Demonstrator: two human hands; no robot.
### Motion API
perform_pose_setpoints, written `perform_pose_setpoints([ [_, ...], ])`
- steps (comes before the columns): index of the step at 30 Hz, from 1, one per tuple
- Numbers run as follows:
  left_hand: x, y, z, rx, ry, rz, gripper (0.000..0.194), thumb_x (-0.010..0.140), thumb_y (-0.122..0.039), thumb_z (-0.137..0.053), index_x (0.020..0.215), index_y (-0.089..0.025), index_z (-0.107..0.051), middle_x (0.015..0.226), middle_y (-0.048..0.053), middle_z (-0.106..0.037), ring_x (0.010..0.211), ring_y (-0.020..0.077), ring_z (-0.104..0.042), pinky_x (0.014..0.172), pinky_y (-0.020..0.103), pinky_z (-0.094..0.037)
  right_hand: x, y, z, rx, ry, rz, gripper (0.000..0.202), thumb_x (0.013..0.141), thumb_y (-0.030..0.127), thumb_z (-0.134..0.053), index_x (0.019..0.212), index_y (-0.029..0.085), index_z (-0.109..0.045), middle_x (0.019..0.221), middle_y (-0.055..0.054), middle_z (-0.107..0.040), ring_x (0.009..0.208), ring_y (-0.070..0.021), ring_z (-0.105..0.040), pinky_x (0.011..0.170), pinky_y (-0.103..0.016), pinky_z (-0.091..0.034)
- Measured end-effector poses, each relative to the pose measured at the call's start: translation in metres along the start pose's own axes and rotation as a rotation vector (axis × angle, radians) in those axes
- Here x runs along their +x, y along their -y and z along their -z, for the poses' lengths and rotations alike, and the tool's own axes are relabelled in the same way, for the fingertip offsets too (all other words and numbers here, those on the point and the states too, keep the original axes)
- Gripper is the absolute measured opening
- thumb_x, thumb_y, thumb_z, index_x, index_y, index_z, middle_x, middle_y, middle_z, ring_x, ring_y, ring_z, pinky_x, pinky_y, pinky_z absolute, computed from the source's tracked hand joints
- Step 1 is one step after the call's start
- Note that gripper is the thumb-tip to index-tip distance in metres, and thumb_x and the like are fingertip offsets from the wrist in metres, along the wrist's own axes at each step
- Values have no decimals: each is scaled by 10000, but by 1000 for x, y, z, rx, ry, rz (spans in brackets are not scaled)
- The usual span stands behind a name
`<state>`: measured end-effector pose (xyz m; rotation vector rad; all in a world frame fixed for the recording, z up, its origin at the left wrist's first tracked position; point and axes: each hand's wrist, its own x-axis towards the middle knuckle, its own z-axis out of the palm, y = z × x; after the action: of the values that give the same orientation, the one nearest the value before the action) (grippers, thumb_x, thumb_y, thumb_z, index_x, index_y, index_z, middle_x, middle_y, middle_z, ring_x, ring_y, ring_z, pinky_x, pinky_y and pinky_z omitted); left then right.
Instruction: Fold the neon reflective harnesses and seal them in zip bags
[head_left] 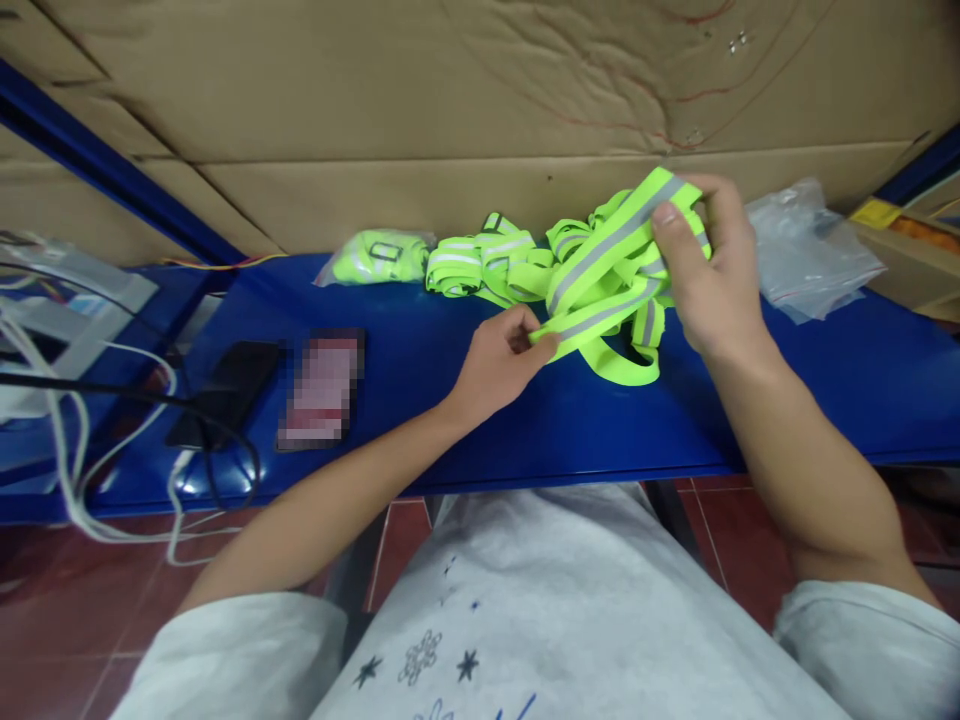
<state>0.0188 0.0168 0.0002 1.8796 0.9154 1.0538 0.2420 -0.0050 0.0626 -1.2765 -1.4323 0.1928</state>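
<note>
Neon yellow-green straps with a grey stripe [611, 250] hang between my two hands over the blue table. My left hand [506, 362] pinches the lower strap end between thumb and fingers. Higher up and to the right, my right hand [709, 255] grips folded layers of the strap, thumb on top. Loose loops dangle beneath and rest near the table. Left of them lies a coiled neon bundle [480, 262], and beyond it another neon bundle in a clear plastic bag [382, 257].
Clear plastic bags [814, 250] lie at the right, beside a cardboard box [915, 255]. On the left of the blue table [420, 430] are a blurred phone [321, 390], a black device [229, 390] and white cables [64, 450]. Cardboard [375, 90] lines the back.
</note>
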Motion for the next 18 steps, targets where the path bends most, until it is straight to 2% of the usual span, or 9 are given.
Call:
perform_pose_setpoints([
  [2, -2, 5, -2, 36, 21, 30, 270, 864, -367, -713, 864, -229, -482, 643, -75, -485, 553, 98, -471, 567, 260, -378, -3, -1, -4, -10, 42, -22, 311, 982, 565, -593, 1131, 293, -618, 1009, -7, -700, 919, -201, -649, 871, -345, -534],
  [4, -5, 9, -4, 152, 24, -46, 308, 854, -331, -707, 1051, -229, -494, 739, -64, -552, 624, 115, -543, 644, 282, -439, -7, -3, -8, -57, 73, -27, 333, 986, 561, -577, 1141, 272, -628, 1026, -14, -708, 930, -212, -663, 879, -358, -535],
  [7, -7, 14, -6, 293, -43, -243, 574, 819, -368, -759, 1285, -236, -450, 1068, 46, -628, 951, 214, -633, 844, 395, -522, -14, -1, -13, -154, 99, 0, 412, 989, 576, -556, 1235, 253, -625, 1108, -51, -722, 986, -241, -693, 936, -389, -540],
  [10, -6, 15, -6, 325, -138, -387, 839, 776, -497, -829, 1439, -255, -375, 1434, 148, -498, 1327, 338, -502, 1076, 520, -465, -20, 4, -13, -264, 127, 58, 491, 993, 594, -537, 1360, 271, -577, 1304, -93, -691, 1151, -294, -685, 1046, -444, -520],
  [12, -5, 14, -5, 274, -115, -359, 1024, 770, -574, -832, 1552, -270, -245, 1564, 176, -387, 1445, 356, -416, 1142, 531, -428, -24, 8, -12, -331, 164, 115, 510, 996, 590, -521, 1419, 306, -537, 1441, -87, -625, 1305, -330, -620, 1114, -502, -494],
  [15, -5, 11, -7, 164, -32, -248, 1242, 741, -662, -830, 1632, -300, -44, 1664, 200, -248, 1538, 341, -340, 1190, 498, -406, -30, 11, -14, -378, 202, 227, 509, 1000, 556, -527, 1454, 327, -510, 1508, -71, -581, 1426, -323, -536, 1168, -529, -472],
  [18, -8, 9, -11, 140, 42, -188, 1346, 675, -704, -854, 1644, -286, -20, 1694, 213, -221, 1579, 349, -292, 1249, 521, -337, -38, 17, -20, -360, 202, 334, 503, 994, 523, -563, 1433, 278, -549, 1497, -95, -595, 1443, -304, -531, 1204, -501, -454],
])
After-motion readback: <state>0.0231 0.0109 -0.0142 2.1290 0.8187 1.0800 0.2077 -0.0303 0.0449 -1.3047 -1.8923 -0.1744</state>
